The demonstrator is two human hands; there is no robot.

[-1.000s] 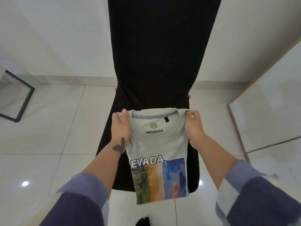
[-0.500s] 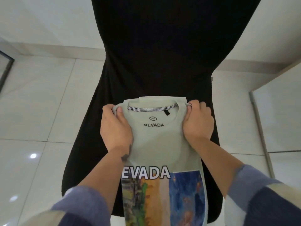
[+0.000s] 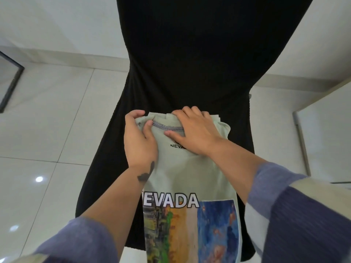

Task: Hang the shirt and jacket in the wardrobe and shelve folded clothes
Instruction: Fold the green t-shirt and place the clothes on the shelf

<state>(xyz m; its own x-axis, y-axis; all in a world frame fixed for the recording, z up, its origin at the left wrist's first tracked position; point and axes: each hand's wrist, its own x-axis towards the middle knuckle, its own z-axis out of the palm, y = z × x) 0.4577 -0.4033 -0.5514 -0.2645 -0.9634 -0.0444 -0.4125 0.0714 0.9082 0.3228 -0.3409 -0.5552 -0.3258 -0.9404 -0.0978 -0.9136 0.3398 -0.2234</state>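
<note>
Head view looks down on a white tiled floor (image 3: pixel 47 120) with a pale wall (image 3: pixel 57 21) behind it. On the floor stands a chair (image 3: pixel 190 63) under a black cover, its tall back rising to the top of the frame and its seat spreading toward the viewer. Off to the right is a white panel with a metal edge (image 3: pixel 302 145); at the far left a dark frame (image 3: pixel 11 84) leans into view.

On the seat lies a pale green T-shirt (image 3: pixel 190 177), folded lengthwise into a narrow strip, collar toward the chair back and the printed end hanging over the seat's front edge. "NEVADA" is printed in white above a colourful picture panel (image 3: pixel 191 232).

Both arms wear blue-purple sleeves (image 3: pixel 284 215). Left hand (image 3: pixel 139 141) grips the shirt's left shoulder at the collar: fingers curled over the top edge, thumb pressed on the fabric beside the checked neck tape (image 3: pixel 167 127). Right hand (image 3: pixel 195 130) lies flat across the collar with fingers spread and fairly straight, pressing the shirt down; its thumb points left toward the other thumb. The shirt's right shoulder pokes out just beyond that hand, and the rest of the shirt trails back from both hands toward the viewer.
</note>
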